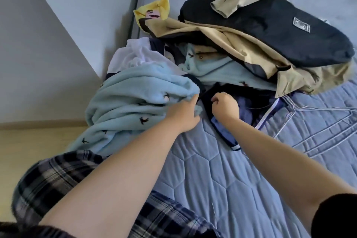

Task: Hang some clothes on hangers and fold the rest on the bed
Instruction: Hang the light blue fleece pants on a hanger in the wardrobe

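A heap of clothes covers the far half of the bed (222, 179). My left hand (183, 114) grips the edge of a fluffy light blue garment with small dark bird marks (125, 106), which spills over the bed's left side. Just to its right, my right hand (225, 107) is curled and pinches the dark collar of a navy and blue garment with a white stripe (249, 108). White wire hangers (313, 131) lie flat on the quilt to the right of that garment.
Behind lie a black padded jacket (270, 31), beige clothes (231, 44), a white garment (139, 54) and a yellow printed piece (154, 11). A plaid garment (58, 183) lies at the near left. The wall and wooden floor (29, 150) border the bed's left side.
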Motion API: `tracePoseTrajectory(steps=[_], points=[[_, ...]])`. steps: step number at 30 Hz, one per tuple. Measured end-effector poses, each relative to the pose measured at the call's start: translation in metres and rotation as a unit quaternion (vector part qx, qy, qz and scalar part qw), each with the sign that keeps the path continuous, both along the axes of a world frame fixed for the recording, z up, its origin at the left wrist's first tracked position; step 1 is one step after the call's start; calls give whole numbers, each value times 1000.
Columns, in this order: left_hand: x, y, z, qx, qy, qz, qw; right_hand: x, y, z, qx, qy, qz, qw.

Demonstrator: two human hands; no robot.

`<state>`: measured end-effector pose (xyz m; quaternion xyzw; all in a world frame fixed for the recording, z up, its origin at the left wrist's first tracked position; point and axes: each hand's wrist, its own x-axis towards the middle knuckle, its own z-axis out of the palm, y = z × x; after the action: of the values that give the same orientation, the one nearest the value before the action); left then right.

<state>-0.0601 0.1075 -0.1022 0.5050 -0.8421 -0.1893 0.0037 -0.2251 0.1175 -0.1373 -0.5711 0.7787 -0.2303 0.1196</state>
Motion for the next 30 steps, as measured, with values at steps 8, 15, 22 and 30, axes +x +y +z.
tracePoseTrajectory(steps=[8, 15, 22, 30], points=[[-27, 26, -24, -71, -111, -168, 977, -56, 47, -18, -133, -58, -272, 951], [-40, 38, -26, -4, -114, -176, 978, -90, 75, -37, -38, -118, -459, 880], [-27, 39, -20, 69, -3, -135, 988, -97, 75, -17, -81, -328, -565, 753], [-8, 44, -20, 153, 42, -57, 986, -68, 81, -5, -74, -463, -558, 685]])
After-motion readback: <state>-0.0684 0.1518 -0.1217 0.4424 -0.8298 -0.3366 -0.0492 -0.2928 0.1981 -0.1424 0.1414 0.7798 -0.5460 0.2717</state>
